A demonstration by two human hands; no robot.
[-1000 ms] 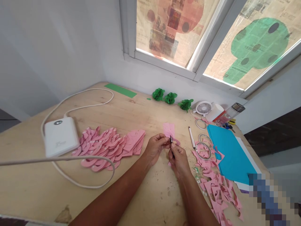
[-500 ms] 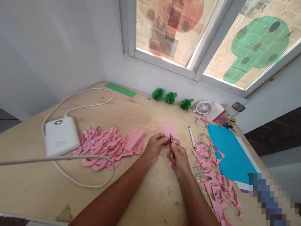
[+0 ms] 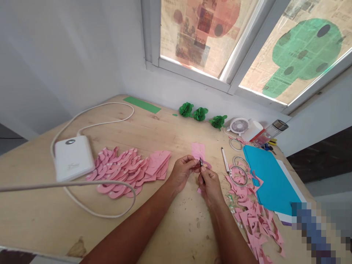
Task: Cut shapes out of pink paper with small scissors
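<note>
My left hand [image 3: 183,172] is closed, thumb and fingertips pinching the edge of a small pink paper piece [image 3: 208,165]. Facing it, my right hand [image 3: 210,181] grips a slim dark pointed tool [image 3: 201,161], its tip upward against the paper; its lower part is hidden in the fingers, so I cannot tell its kind. Just beyond both hands lies a flat pink paper sheet [image 3: 198,149]. To the left are a spread pile of wavy pink paper cut-outs [image 3: 121,172] and a stack of pink paper sheets [image 3: 159,164].
Pink scraps [image 3: 255,223] and metal rings [image 3: 238,176] lie at right, near a white pen [image 3: 224,160] and blue sheets [image 3: 271,179]. Green paper pompoms [image 3: 201,114], a small fan [image 3: 239,125] and a bottle [image 3: 271,132] line the back. A white power bank [image 3: 73,159] trails a cable.
The view has shifted very slightly. Both hands keep nearly the same hold on the paper and the dark tool, whose angle differs a little.
</note>
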